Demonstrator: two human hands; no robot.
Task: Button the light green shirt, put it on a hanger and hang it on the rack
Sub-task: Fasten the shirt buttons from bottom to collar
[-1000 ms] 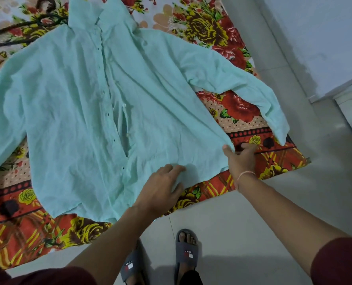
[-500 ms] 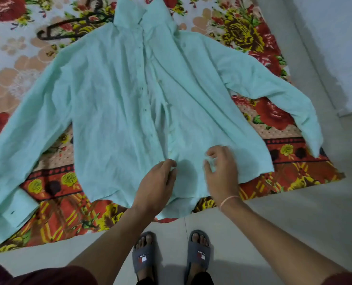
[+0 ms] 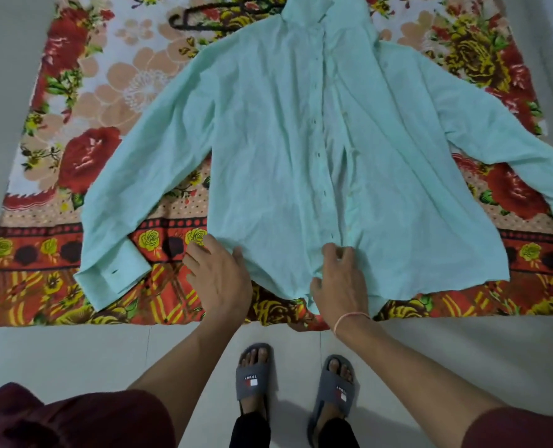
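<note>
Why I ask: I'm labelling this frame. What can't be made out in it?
All in the head view:
- Hanger: partly hidden under the collar and shoulder of the light green shirt.
- Sleeve at picture right: its cuff is cut off by the right edge.
- Right hand: fingertips are curled into the hem, so whether they hold a button is unclear.
- Rack: outside the frame.

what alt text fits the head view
A green shirt lies spread, unbuttoned, on a floral blanket; the left hand touches its hem corner, the right hand pinches the hem by the placket. A hanger lies beside the collar.
</note>
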